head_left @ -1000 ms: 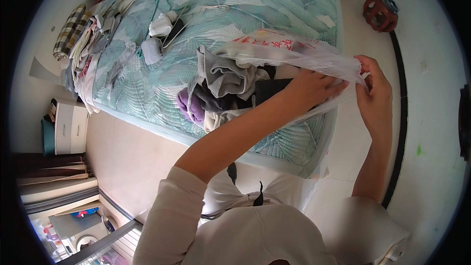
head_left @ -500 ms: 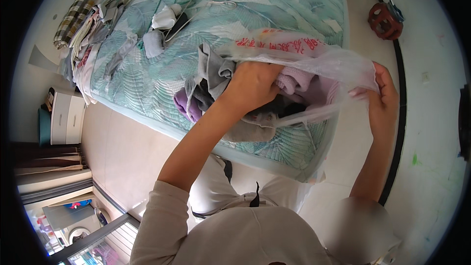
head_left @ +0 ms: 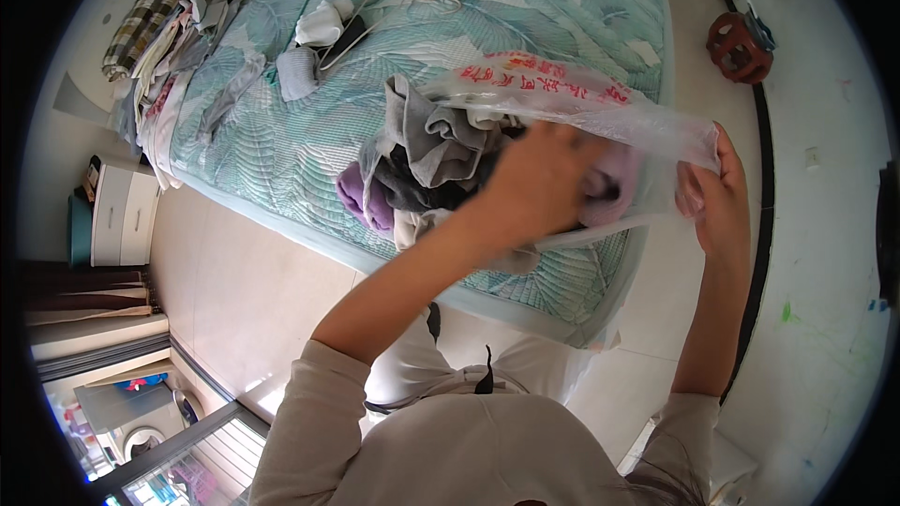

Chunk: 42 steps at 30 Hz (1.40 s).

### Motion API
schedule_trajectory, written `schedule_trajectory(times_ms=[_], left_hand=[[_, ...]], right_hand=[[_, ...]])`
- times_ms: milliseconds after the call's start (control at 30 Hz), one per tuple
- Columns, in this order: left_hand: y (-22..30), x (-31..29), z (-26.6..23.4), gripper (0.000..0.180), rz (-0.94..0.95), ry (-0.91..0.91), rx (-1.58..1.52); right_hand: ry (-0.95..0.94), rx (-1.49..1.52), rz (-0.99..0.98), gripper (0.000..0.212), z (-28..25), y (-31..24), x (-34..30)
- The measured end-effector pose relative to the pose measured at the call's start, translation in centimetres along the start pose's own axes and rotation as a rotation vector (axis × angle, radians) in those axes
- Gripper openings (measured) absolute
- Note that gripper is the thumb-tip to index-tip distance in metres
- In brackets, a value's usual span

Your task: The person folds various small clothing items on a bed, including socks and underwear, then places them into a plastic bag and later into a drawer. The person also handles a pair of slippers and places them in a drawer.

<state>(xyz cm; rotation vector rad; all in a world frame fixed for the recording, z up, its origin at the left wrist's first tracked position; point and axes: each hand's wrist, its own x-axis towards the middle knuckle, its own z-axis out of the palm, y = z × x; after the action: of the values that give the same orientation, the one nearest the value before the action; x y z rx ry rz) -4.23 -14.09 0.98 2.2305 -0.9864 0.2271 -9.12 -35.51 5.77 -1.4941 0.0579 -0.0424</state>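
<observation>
A clear plastic bag (head_left: 581,98) with red print lies on its side at the bed's near right corner, its mouth held wide. My right hand (head_left: 720,197) is closed on the bag's rim at the right. My left hand (head_left: 548,178) reaches into the mouth, smeared by motion; its fingertips are hidden against the contents. Lilac knitted cloth (head_left: 614,178) shows inside the bag beyond those fingers. Left of my left hand, a heap holds a grey garment (head_left: 441,136), dark cloth (head_left: 408,189) and a purple piece (head_left: 364,199).
The bed (head_left: 272,183) has a green leaf-patterned cover. Farther back lie a white bundle with cords (head_left: 321,26) and a grey ribbed sock-like piece (head_left: 298,73). Folded clothes (head_left: 173,66) line the left edge. A white drawer cabinet (head_left: 122,220) stands left; a red-brown slatted object (head_left: 739,47) sits by the right wall.
My left hand has moved right, farther over the bag's mouth and the lilac cloth. More of the grey garment and dark cloth shows. My right hand keeps hold of the rim, slightly shifted.
</observation>
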Motion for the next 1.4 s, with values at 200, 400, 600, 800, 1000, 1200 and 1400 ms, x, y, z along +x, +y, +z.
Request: schedule_trajectory(times_ms=[200, 400, 600, 800, 1000, 1200, 1400], left_hand=[[1.3, -1.0, 8.5, 0.052, 0.182, -0.174, -0.468], [2.1, 1.8, 1.9, 0.062, -0.136, 0.125, -0.197], [2.2, 1.6, 9.8, 0.046, 0.172, -0.024, -0.117], [-0.8, 3.0, 4.9, 0.044, 0.198, -0.059, 0.509], [-4.9, 3.4, 1.9, 0.032, 0.01, -0.152, 0.671], [-8.0, 2.7, -1.4, 0.02, 0.047, -0.22, 0.278], [-7.9, 2.6, -3.2, 0.013, -0.034, -0.265, 0.125]], right_hand=[[0.13, -0.265, -0.181, 0.03, 2.5, -0.5, 1.3], [0.155, -0.375, -0.263, 0.031, 1.3, -1.1, 1.5], [0.08, -0.684, -0.424, 0.034, 2.1, 0.0, 3.4], [0.2, -1.031, -0.468, 0.036, -0.8, 0.6, 5.7], [0.253, -1.428, -0.698, 0.043, 1.7, 0.2, 6.9], [-0.273, -1.402, -1.014, 0.021, 7.3, -0.9, 5.8], [-0.201, -1.741, -0.845, 0.019, 3.1, 5.4, 10.8]])
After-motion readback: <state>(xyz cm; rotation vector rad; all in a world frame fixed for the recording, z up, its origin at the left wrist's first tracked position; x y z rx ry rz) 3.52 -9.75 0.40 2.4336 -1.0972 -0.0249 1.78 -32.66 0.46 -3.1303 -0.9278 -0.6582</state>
